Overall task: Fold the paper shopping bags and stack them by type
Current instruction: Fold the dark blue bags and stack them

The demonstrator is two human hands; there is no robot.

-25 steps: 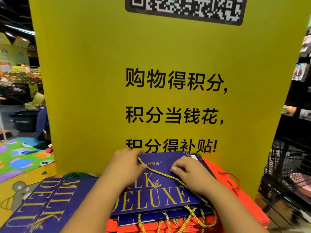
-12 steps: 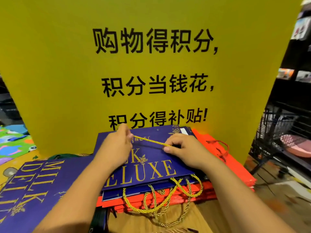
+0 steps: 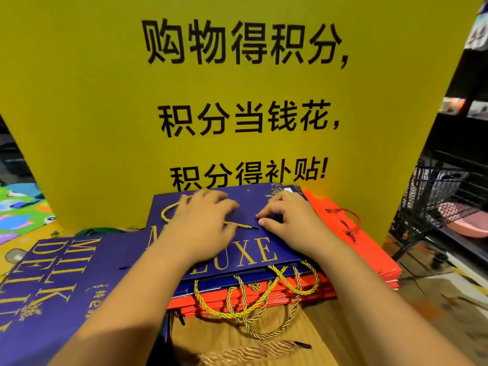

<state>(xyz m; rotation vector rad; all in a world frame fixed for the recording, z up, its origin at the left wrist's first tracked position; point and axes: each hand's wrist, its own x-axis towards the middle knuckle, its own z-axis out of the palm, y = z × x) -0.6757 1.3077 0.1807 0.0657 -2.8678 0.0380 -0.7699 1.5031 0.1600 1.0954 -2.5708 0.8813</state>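
Note:
A folded purple "MILK DELUXE" paper bag [image 3: 253, 253] lies flat on top of a stack of purple bags and red bags [image 3: 369, 249]. Its gold rope handle [image 3: 166, 211] loops loosely across its upper face. My left hand [image 3: 203, 223] lies flat on the bag over the rope, fingers spread. My right hand [image 3: 293, 223] rests beside it with curled fingers, its fingertips pinching at the rope's dark tip. More gold handles [image 3: 253, 299] hang off the stack's near edge.
Another purple bag [image 3: 60, 294] lies to the left, partly under the stack. A tall yellow sign [image 3: 237, 88] stands right behind the bags. The wooden table surface [image 3: 330, 334] shows at the front. A black wire basket [image 3: 435, 196] sits at the right.
The gold rope was stretched taut between both hands; now it lies slack in a loop on the bag. My left hand has flattened over it, and my right hand holds only its end.

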